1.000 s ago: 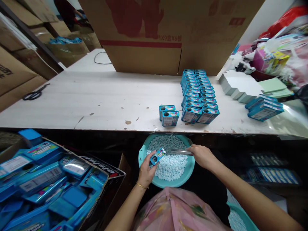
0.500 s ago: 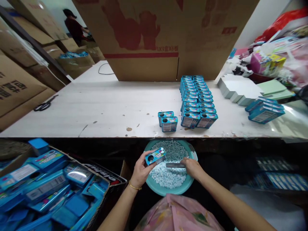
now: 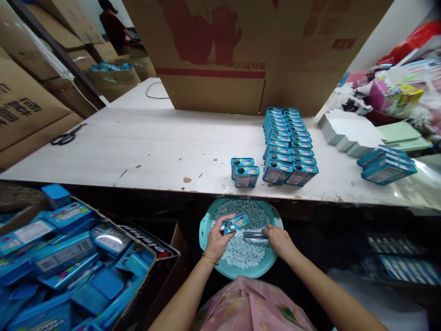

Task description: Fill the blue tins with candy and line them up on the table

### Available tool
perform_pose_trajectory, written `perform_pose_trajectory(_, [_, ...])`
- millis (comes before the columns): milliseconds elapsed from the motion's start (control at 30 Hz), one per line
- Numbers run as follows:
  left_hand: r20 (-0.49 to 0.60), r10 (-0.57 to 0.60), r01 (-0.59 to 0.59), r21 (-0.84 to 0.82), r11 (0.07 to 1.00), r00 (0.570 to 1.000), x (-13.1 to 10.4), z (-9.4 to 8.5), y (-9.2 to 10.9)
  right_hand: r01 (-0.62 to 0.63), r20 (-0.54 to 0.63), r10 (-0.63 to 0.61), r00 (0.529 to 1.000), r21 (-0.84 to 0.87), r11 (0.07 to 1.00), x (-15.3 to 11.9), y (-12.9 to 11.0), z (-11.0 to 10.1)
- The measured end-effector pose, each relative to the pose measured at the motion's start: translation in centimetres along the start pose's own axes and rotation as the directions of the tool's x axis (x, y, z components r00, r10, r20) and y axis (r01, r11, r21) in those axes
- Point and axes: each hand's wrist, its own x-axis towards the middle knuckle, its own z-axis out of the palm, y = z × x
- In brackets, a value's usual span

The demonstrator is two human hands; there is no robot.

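My left hand is closed around a small blue candy box, held tilted above the basin. A few white candies lie at the round hole in the box's top, near my fingers. My right hand grips a narrow grey scoop by its right end, just below and right of the box. Beneath both hands is a turquoise basin with many small pale blue and white candies in it. Whether the scoop holds any candies I cannot tell.
On the white table stand two blue boxes and a double row of more. A big carton rises behind. Scissors lie left. At lower left, an open carton holds many blue boxes. Far back, a person works.
The box in my left hand has moved right, nearer the scoop. White candies that were at its far end now sit by the hole. The view has shifted slightly.
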Motion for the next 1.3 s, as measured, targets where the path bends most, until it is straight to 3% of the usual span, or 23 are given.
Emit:
perform_pose_trajectory(200, [-0.109, -0.044, 0.07, 0.245, 0.967, 0.993, -0.5, -1.4, -0.5, -0.089, 0.051, 0.083, 0.995, 0.144, 0.986, 2.7, -1.5, 2.6])
perform_pose_trajectory(333, [-0.102, -0.026, 0.056, 0.301, 0.952, 0.994, -0.9, -2.8, -0.6, -0.111, 0.084, 0.092, 0.992, 0.264, 0.958, 4.3, -1.6, 3.8])
perform_pose_trajectory(567, [-0.209, -0.046, 0.095, 0.231, 0.968, 0.977, -1.6, -4.9, -1.7, -0.01, 0.078, -0.026, 0.997, 0.423, 0.906, 2.6, 0.5, 1.2])
perform_pose_trajectory(700, [-0.261, -0.034, 0.09, 0.206, 0.974, 0.965, -2.1, -5.2, -2.1, -0.027, 0.022, 0.022, 1.0, 0.263, 0.964, 2.0, 0.5, 0.1])
perform_pose_trajectory(800, [-0.284, -0.028, 0.092, 0.216, 0.972, 0.958, -2.5, -5.5, -2.0, -0.105, 0.073, 0.092, 0.993, 0.198, 0.975, 2.9, -0.7, 1.2])
perform_pose_trajectory(933, [-0.331, -0.031, 0.115, 0.236, 0.965, 0.943, -3.1, -5.9, -1.6, -0.137, 0.134, 0.103, 0.986, 0.276, 0.951, 4.7, -2.6, 4.0])
perform_pose_trajectory(1033, [-0.33, -0.024, 0.105, 0.23, 0.968, 0.944, -3.3, -6.3, -1.2, -0.113, 0.141, 0.064, 0.988, 0.368, 0.923, 5.2, -2.6, 4.8])
perform_pose_trajectory(1167, [-0.326, -0.025, 0.107, 0.235, 0.966, 0.945, -3.2, -6.4, -1.0, -0.083, 0.138, 0.018, 0.99, 0.483, 0.872, 4.1, -1.1, 3.2])
perform_pose_trajectory(1300, [-0.272, -0.013, 0.088, 0.267, 0.96, 0.962, -2.9, -5.3, -1.2, -0.043, 0.098, -0.016, 0.995, 0.569, 0.822, 1.9, -0.8, -1.0])
